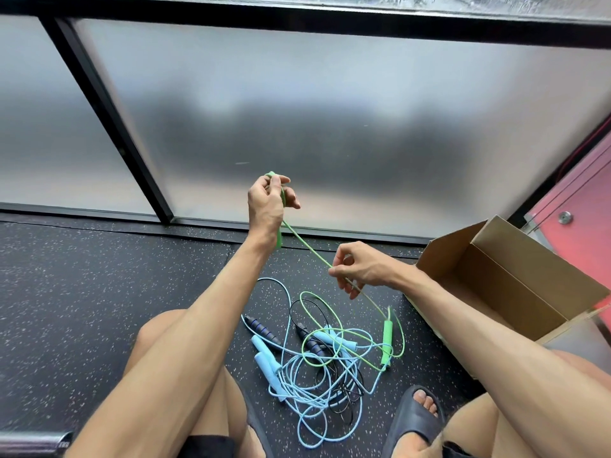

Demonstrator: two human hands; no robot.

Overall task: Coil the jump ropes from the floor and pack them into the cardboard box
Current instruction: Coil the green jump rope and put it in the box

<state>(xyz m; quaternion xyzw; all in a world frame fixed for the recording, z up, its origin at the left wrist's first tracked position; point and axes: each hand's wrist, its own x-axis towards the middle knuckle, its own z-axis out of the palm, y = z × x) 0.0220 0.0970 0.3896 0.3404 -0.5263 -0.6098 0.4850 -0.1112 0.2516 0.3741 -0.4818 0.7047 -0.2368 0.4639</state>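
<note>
My left hand (266, 206) is raised and shut on one green handle of the green jump rope (305, 246). Its cord runs down to my right hand (358, 267), which pinches it between the fingers. The other green handle (386, 340) lies on the floor beside a tangle of light blue ropes (310, 396) and a black rope with dark blue handles (264, 329). An open cardboard box (496, 259) lies on its side at the right; I see nothing in it.
I sit on a dark speckled rubber floor (82, 309), knees apart, a black slide sandal (413, 421) at the lower right. A frosted glass wall with black frames (109, 117) stands ahead. A pink panel (582, 206) is at the far right.
</note>
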